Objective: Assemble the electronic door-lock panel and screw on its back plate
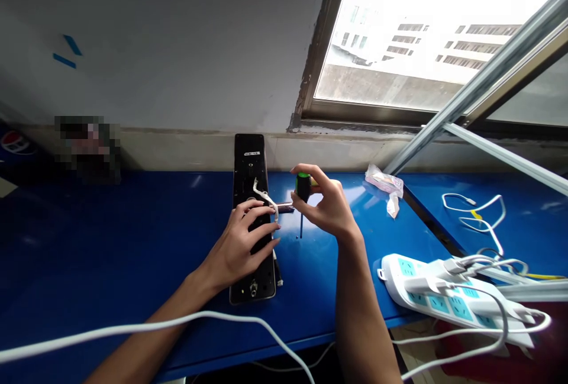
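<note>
My right hand (326,200) is closed round a screwdriver (303,187) with a green and black handle. Its thin shaft points down toward the blue table, right of a long black panel (249,162). My left hand (242,239) lies across the panel's middle, fingers spread and stretched out. A white cable (266,196) runs over the panel near those fingertips. At the panel's near end, a small metal post (253,288) stands out. A dark shiny piece (284,207) lies between the panel and my right hand, partly hidden.
A white power strip (437,295) with several plugs sits at the right edge. A loose white cable (133,328) crosses the foreground. Behind the strip lie a crumpled plastic bag (384,181) and a white cord (488,221). A metal frame bar (483,70) slants past the window.
</note>
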A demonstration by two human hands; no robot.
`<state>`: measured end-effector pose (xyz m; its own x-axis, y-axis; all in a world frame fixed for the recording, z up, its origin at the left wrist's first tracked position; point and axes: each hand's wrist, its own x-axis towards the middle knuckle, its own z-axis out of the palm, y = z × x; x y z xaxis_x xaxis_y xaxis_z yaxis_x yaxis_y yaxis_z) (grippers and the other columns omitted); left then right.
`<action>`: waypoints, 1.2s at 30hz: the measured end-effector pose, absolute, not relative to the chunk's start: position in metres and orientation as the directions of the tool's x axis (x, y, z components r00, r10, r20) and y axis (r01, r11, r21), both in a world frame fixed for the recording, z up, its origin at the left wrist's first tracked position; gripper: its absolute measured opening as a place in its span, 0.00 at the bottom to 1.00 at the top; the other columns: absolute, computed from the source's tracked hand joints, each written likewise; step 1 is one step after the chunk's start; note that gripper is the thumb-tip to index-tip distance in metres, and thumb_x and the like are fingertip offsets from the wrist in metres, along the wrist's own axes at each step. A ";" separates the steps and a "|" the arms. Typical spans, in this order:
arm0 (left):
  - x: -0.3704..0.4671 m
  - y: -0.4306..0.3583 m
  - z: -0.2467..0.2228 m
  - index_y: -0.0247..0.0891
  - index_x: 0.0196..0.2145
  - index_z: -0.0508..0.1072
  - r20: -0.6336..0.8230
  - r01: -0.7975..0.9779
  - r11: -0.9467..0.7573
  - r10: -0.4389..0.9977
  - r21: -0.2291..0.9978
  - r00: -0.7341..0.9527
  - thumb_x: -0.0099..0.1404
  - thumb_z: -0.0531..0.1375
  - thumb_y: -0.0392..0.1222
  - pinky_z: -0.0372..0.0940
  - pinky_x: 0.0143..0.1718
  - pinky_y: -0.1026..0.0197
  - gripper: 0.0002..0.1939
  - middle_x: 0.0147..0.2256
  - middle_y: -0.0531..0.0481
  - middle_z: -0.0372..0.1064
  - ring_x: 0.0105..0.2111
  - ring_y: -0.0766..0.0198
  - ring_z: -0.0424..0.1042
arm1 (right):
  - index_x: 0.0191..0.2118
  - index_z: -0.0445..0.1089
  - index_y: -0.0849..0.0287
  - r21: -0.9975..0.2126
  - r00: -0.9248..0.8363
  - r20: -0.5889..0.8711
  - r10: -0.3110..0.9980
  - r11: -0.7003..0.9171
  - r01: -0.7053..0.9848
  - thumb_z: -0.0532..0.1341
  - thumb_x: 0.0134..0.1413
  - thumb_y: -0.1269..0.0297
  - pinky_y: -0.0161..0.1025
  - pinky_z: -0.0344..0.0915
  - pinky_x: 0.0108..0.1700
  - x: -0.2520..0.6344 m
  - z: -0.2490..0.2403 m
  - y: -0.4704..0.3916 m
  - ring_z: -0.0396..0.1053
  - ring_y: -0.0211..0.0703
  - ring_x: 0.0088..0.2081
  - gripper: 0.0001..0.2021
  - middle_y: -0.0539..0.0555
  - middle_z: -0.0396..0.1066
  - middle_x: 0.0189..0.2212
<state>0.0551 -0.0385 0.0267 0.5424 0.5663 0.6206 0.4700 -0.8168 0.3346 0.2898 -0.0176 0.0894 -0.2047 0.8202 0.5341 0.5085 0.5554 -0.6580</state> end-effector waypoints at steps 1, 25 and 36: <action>0.055 -0.038 0.026 0.42 0.52 0.79 0.624 0.470 -0.817 0.566 0.335 0.538 0.73 0.65 0.38 0.68 0.61 0.36 0.11 0.58 0.41 0.72 0.64 0.43 0.62 | 0.56 0.70 0.51 -0.665 -0.212 0.525 0.824 0.553 0.502 0.64 0.58 0.70 0.37 0.76 0.42 0.289 0.087 -0.017 0.69 0.36 0.32 0.20 0.49 0.75 0.41; 0.021 -0.025 0.034 0.41 0.48 0.80 0.707 0.470 -0.757 0.627 0.454 0.327 0.69 0.69 0.37 0.74 0.55 0.45 0.10 0.45 0.45 0.79 0.55 0.50 0.72 | 0.58 0.66 0.48 -0.706 -0.228 0.680 0.697 0.706 0.050 0.67 0.58 0.69 0.40 0.80 0.32 0.210 0.153 0.028 0.80 0.42 0.28 0.23 0.44 0.73 0.30; 0.019 -0.020 0.030 0.41 0.45 0.80 0.710 0.468 -0.755 0.629 0.460 0.317 0.72 0.67 0.35 0.75 0.52 0.50 0.06 0.41 0.48 0.80 0.51 0.53 0.74 | 0.58 0.66 0.47 -0.712 -0.213 0.679 0.703 0.701 0.046 0.68 0.58 0.67 0.39 0.81 0.32 0.208 0.146 0.037 0.80 0.41 0.28 0.23 0.43 0.72 0.30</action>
<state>0.0193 -0.0203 0.0304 0.3166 0.6288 0.7102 0.4680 -0.7548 0.4596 0.2075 0.0365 0.1461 -0.2127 0.7029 0.6788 0.0455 0.7010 -0.7117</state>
